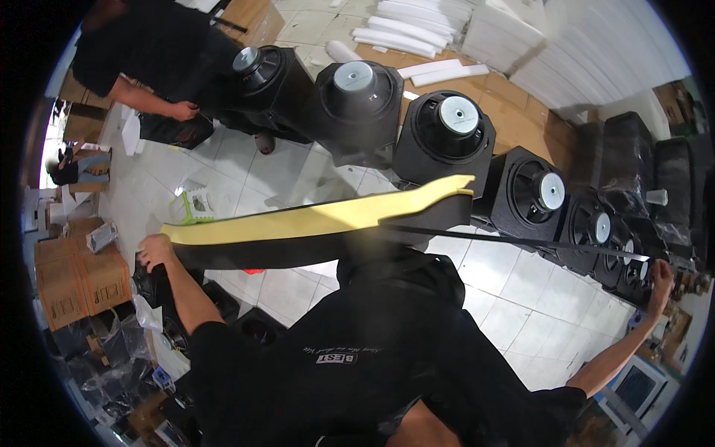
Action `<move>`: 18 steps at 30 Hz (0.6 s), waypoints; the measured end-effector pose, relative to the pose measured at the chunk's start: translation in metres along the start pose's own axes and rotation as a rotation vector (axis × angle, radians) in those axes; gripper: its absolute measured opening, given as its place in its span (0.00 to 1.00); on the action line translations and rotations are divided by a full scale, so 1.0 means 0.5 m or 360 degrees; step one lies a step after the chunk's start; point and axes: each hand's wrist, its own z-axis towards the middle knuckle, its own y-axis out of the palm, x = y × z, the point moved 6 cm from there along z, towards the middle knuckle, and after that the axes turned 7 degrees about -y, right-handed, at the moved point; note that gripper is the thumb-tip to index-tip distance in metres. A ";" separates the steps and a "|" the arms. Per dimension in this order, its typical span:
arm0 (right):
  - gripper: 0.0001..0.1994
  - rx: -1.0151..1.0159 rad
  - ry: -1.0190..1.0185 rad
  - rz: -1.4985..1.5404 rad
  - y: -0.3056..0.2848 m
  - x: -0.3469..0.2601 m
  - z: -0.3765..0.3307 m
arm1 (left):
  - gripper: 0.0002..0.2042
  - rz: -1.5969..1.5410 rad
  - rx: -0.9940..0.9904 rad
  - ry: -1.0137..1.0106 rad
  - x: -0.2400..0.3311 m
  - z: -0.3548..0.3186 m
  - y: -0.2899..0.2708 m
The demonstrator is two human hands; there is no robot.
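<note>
A long strip of black foam with a yellow face [298,223] stretches across in front of my chest. My left hand [155,252] is closed on its left end. The far right end of the yellow face is curled and ragged. From the foam's right part a narrow black strip [514,240] runs taut to the right. At full arm's reach, my right hand [660,274] pinches the end of this narrow strip. Just beyond the foam's right end stands a black speaker cabinet [417,153] with its driver facing up.
Several more speaker cabinets [525,186] form a curved row ahead and to the right. Another person [160,67] stands at upper left, a hand near a black box. Cardboard boxes [82,276] are stacked at left, white foam sheets [406,30] at the back. A green plastic item [195,205] lies on the tiled floor.
</note>
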 end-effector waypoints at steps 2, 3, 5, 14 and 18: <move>0.13 0.0094 -0.0212 -0.0109 -0.069 -0.134 -0.061 | 0.35 0.0216 -0.0018 0.0483 0.162 -0.193 -0.207; 0.12 0.0214 -0.0283 -0.0155 -0.057 -0.211 -0.086 | 0.33 -0.0244 -0.0160 0.0725 0.219 -0.264 -0.277; 0.08 -0.0019 -0.0251 -0.0366 -0.061 -0.353 -0.123 | 0.29 -0.1868 -0.1367 0.1738 0.379 -0.616 -0.416; 0.14 -0.0119 -0.0247 -0.0760 -0.155 -0.414 -0.197 | 0.28 -0.0456 -0.2429 0.3279 0.376 -1.192 -0.450; 0.14 0.0004 -0.0102 -0.0832 -0.329 -0.229 -0.242 | 0.31 -0.0343 -0.2208 0.3400 0.443 -1.192 -0.427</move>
